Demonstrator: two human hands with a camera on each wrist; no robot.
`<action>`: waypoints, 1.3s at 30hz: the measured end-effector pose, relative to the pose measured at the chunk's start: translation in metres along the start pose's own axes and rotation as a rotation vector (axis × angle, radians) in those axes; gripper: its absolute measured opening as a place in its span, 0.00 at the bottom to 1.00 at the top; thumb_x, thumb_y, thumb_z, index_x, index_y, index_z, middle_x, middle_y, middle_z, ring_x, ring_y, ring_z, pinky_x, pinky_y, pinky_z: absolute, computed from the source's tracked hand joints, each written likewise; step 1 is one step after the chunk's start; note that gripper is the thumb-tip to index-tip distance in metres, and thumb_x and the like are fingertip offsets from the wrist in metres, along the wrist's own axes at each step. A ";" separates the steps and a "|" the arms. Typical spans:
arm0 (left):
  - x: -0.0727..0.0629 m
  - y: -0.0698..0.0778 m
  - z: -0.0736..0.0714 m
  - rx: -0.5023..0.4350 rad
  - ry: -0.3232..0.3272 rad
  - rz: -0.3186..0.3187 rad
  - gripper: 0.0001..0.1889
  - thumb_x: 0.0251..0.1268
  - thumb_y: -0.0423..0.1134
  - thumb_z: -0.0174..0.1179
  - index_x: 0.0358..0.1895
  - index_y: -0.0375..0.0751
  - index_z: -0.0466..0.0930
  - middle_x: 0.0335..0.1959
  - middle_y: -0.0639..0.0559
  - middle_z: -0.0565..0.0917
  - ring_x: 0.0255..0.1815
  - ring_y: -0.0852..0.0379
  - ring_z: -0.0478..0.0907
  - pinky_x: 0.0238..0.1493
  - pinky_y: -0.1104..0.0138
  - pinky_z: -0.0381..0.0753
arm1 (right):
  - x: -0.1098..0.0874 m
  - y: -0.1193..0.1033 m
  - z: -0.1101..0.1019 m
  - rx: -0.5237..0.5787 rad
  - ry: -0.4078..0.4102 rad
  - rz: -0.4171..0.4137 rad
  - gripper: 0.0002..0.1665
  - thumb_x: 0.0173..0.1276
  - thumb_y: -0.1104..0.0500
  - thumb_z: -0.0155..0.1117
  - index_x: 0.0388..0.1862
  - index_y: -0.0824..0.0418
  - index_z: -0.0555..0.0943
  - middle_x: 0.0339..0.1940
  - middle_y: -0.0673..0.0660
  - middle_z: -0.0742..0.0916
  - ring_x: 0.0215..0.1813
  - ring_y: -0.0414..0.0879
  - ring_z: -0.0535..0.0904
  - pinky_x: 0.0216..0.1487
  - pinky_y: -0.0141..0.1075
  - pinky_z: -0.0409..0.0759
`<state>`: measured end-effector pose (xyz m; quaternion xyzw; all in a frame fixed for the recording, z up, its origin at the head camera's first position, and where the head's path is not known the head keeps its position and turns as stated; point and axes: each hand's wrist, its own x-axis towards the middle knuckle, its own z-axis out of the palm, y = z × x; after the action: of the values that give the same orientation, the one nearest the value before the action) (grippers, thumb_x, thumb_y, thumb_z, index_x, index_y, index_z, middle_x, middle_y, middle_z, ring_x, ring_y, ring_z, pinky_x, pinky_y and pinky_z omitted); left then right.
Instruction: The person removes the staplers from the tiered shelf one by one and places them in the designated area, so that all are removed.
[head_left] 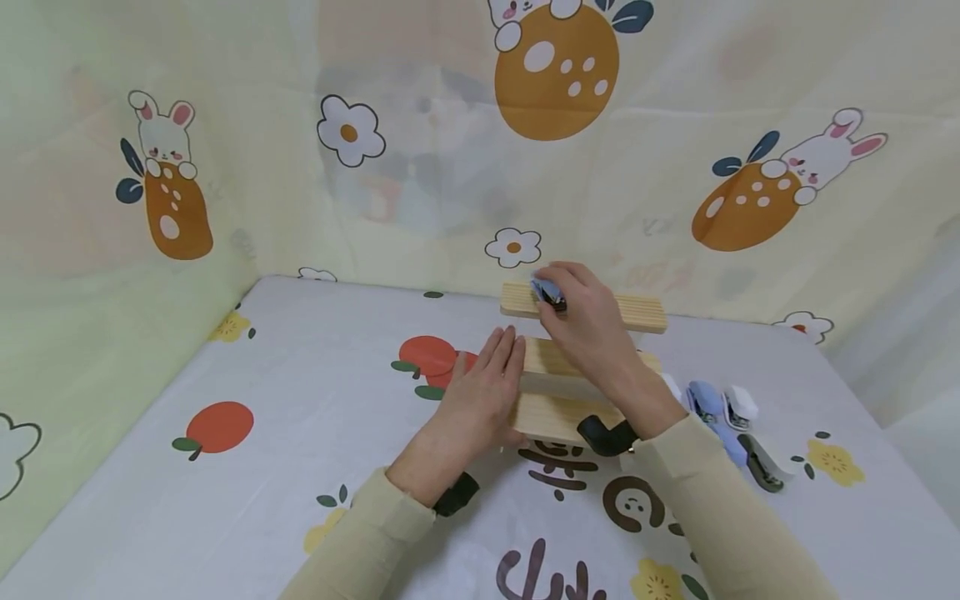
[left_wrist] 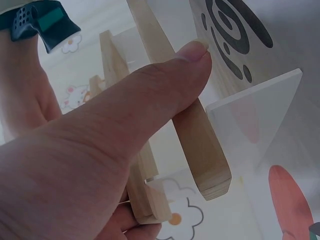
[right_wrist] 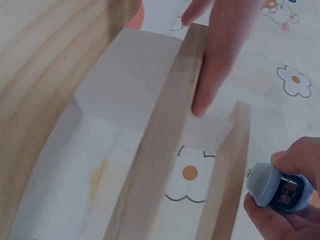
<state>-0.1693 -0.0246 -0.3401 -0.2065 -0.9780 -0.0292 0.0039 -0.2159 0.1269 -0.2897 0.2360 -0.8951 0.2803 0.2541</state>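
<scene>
A tiered wooden rack (head_left: 566, 417) with pale, see-through side panels stands on the table. My left hand (head_left: 483, 387) holds its left end, the thumb (left_wrist: 170, 75) lying across the lowest board and the fingers at the end of the middle board (head_left: 547, 357). In my right hand (head_left: 588, 321) a small light-blue stapler (head_left: 549, 292) is pinched between thumb and fingers, at the left part of the top board (head_left: 637, 312). The right wrist view shows the stapler (right_wrist: 265, 182) end-on with its dark inside; whether it touches the board cannot be told.
Right of the rack lie several more small staplers, among them a blue one (head_left: 703, 400), a white one (head_left: 738, 406) and a dark-and-white one (head_left: 763, 462). A patterned cloth (head_left: 300, 458) covers the table. Behind the rack hangs a printed curtain (head_left: 435, 192).
</scene>
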 end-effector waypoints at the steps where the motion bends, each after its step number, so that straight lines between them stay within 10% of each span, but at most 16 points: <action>1: 0.000 0.000 0.000 -0.003 0.001 0.000 0.68 0.39 0.64 0.78 0.80 0.41 0.44 0.83 0.46 0.46 0.84 0.50 0.42 0.76 0.45 0.60 | -0.001 0.000 -0.001 -0.001 0.006 -0.008 0.21 0.65 0.69 0.65 0.58 0.69 0.79 0.59 0.68 0.80 0.57 0.61 0.80 0.57 0.52 0.81; 39: -0.001 -0.001 0.003 -0.024 0.020 0.003 0.69 0.38 0.62 0.79 0.80 0.40 0.43 0.83 0.46 0.46 0.84 0.49 0.42 0.75 0.44 0.60 | -0.074 0.014 -0.046 -0.018 0.124 -0.049 0.22 0.57 0.73 0.70 0.53 0.67 0.82 0.56 0.62 0.83 0.47 0.55 0.85 0.42 0.49 0.86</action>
<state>-0.1689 -0.0256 -0.3431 -0.2078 -0.9772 -0.0430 0.0112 -0.1533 0.1865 -0.3057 0.2378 -0.8739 0.2802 0.3181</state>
